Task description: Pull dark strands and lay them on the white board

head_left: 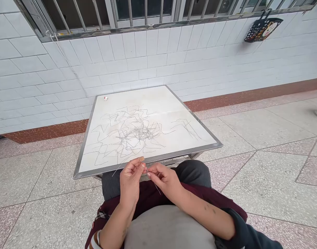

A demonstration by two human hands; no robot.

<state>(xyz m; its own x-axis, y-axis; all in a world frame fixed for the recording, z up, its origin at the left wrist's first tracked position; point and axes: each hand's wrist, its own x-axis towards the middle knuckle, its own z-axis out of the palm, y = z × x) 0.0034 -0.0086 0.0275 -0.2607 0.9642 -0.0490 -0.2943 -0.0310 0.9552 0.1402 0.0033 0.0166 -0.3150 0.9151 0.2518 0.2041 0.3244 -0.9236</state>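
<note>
Both hands meet over my lap, just in front of the table's near edge. My left hand (132, 173) is closed in a pinch on a thin wire, and a small tan piece (141, 158) shows at its fingertips. One end of wire sticks out to the left of these fingers. My right hand (162, 177) pinches a thin wire (157, 188) whose end hangs down below the fingers. The fingertips of the two hands nearly touch. Many thin, bent dark wires (140, 133) lie tangled across the white tabletop.
The white table (158, 93) has a grey metal rim. A small white and red object (106, 99) lies at its far left corner. Behind stands a white tiled wall (137, 62) with barred windows. A patterned bag (263, 29) hangs from the bars at upper right.
</note>
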